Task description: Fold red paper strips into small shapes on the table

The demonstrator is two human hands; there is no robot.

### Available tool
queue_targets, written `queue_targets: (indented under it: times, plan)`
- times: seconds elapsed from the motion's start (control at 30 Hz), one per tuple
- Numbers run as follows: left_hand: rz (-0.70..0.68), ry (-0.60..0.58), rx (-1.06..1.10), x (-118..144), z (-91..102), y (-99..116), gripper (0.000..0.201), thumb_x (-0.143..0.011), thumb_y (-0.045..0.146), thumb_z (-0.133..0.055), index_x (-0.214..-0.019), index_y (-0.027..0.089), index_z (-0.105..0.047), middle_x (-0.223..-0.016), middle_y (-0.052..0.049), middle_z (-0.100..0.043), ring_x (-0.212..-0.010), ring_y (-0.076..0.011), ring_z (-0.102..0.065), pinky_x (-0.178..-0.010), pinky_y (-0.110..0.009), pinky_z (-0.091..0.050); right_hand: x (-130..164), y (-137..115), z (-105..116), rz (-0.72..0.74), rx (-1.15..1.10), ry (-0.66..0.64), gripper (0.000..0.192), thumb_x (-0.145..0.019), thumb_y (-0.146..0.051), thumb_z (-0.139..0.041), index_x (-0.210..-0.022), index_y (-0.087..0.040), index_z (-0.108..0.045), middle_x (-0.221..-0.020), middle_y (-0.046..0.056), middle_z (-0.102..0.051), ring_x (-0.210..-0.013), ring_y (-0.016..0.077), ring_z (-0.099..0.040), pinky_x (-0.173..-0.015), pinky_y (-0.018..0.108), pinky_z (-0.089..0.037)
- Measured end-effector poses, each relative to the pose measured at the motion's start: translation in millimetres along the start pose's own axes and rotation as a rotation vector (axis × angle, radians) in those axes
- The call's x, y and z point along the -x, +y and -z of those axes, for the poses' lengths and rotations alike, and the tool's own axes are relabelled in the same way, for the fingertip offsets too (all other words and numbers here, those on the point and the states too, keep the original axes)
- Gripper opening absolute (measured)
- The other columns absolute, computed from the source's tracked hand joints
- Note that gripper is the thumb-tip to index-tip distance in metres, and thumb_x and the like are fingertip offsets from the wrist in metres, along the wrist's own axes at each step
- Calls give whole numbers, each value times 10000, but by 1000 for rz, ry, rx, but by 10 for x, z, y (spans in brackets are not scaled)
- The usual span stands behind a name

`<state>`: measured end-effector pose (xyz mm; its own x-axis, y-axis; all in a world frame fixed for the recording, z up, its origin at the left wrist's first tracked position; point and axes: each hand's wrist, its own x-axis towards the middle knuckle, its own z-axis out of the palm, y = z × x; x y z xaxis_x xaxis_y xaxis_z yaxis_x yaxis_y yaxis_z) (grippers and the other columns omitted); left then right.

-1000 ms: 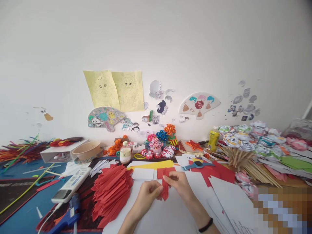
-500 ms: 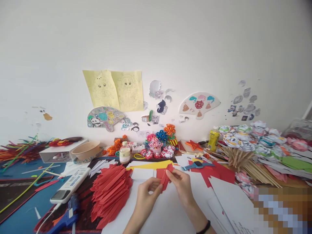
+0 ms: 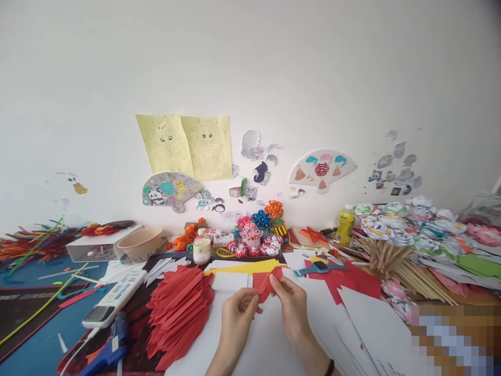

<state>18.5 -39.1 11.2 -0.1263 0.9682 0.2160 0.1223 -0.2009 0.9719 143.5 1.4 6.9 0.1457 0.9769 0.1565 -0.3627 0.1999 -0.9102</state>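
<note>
**Red paper piece lifted and tilted between both hands**

Left hand (image 3: 238,312) and right hand (image 3: 288,302) both pinch the folded red paper piece (image 3: 266,284), fingertips closed on it from either side, held just above the white sheets (image 3: 270,339) on the tabletop (image 3: 31,344). Vs. a sec ago: the piece stood more upright and lower, w/ both hands pressed close along its crease; now it's raised a bit, tipped toward the right, and the left hand grips its lower end while the right takes the upper edge. Looks like the creasing step is over and the piece is being turned or opened, though that's a judgement only.

Places below are relative to the red paper piece.

- Just left: pile of folded red strips (image 3: 178,313), many of them fanned out, same colour as the held piece.
- Further left: white remote (image 3: 115,297), then blue glue gun (image 3: 107,350) nearer the viewer.
- Behind it: yellow sheet (image 3: 246,267), small bottle (image 3: 201,247) w/ pale contents, cluster of paper flowers (image 3: 256,235).
- Behind-left: tan bowl (image 3: 139,242), inside not visible from here; it sits on a white open-fronted box (image 3: 97,246) w/ small bits inside, too small to tell.
- Right: blue watch (image 3: 319,268) on a red cut sheet (image 3: 344,279); beyond, bundle of wooden sticks (image 3: 395,263) and yellow bottle (image 3: 345,224).
</note>
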Motion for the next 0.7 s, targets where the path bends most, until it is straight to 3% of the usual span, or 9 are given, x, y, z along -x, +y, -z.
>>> queue_targets:
  times: [0.43, 0.7]
  plan:
    - [-42, 19, 124, 28, -72, 16, 299, -807, 421, -607, -820, 126, -652, -703, -65, -687, -615, -167, -607, -586, -255, -467, 4, 33, -13, -17, -30, 6, 356, -713, -438, -708, -552, -178, -528, -552, -14, -454, -556, 143, -409, -535, 267, -378]
    - [24, -129, 189, -29, 26, 50, 403, -744, 512, -649, -818, 116, -663, -676, -66, -680, -558, -153, -600, -528, -238, -434, -26, -32, 29, 13, 21, -43, 357, -750, -403, -690, -537, -174, -519, -536, -27, -435, -559, 132, -393, -558, 261, -356]
